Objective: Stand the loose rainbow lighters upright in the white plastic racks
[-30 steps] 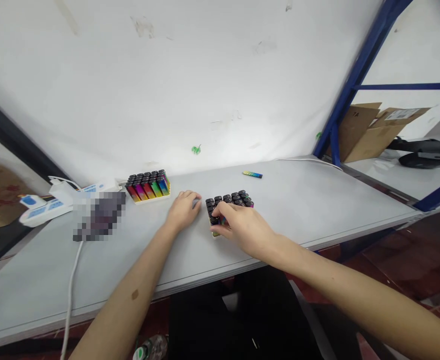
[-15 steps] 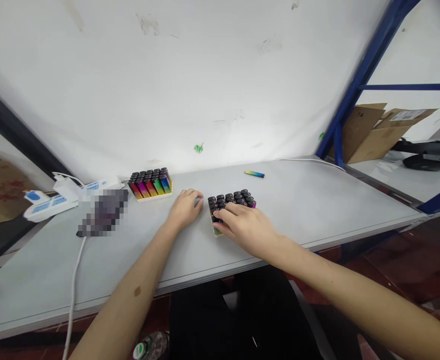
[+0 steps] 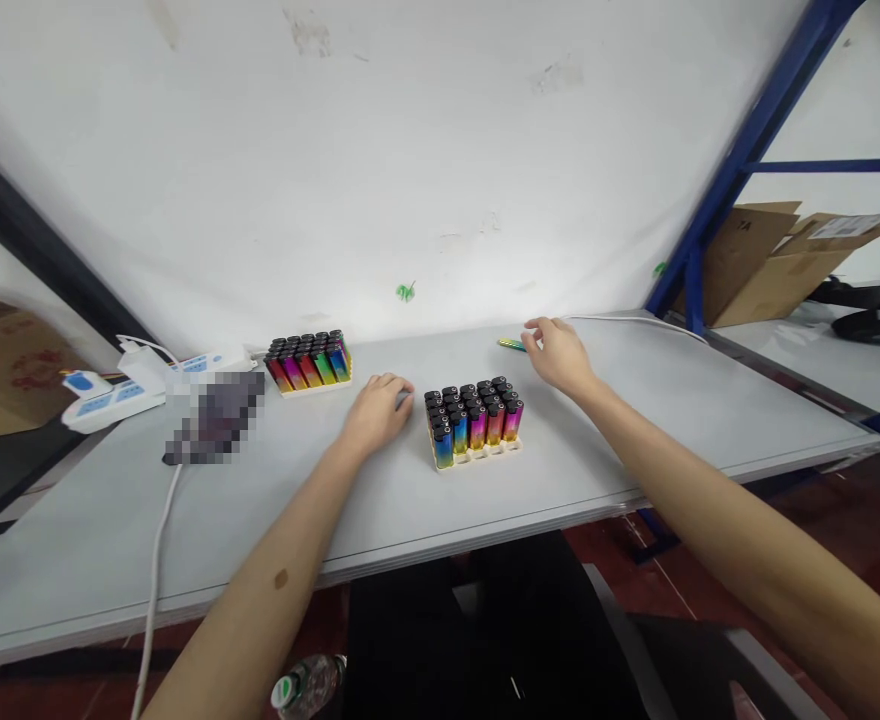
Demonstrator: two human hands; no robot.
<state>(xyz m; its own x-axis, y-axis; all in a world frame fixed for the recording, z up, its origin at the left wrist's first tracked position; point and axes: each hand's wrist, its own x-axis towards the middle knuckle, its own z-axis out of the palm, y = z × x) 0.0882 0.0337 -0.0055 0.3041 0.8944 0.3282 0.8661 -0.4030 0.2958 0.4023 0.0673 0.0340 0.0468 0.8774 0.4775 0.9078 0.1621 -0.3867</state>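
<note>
A white tray (image 3: 485, 452) holds several upright lighters with black tops and rainbow bodies, near the table's middle. Left of it my left hand (image 3: 378, 410) rests on the table, fingers loosely curled and apart, holding nothing visible. My right hand (image 3: 558, 352) is behind and to the right of the tray, at the end of a single lighter (image 3: 511, 344) that lies flat. Its fingers are spread around that end, and no grip on the lighter shows. A second tray of lighters (image 3: 308, 362) stands by the wall at the left.
A power strip (image 3: 121, 400) with plugs and a blurred dark object (image 3: 215, 418) sit at the left. A white cable (image 3: 152, 590) hangs over the front edge. Blue frame posts (image 3: 747, 150) and cardboard boxes (image 3: 777, 275) stand at the right.
My right hand has left the near tray and moved back and right to the single lighter. The tray's front row is now uncovered. My left hand stays in place; the view has shifted slightly.
</note>
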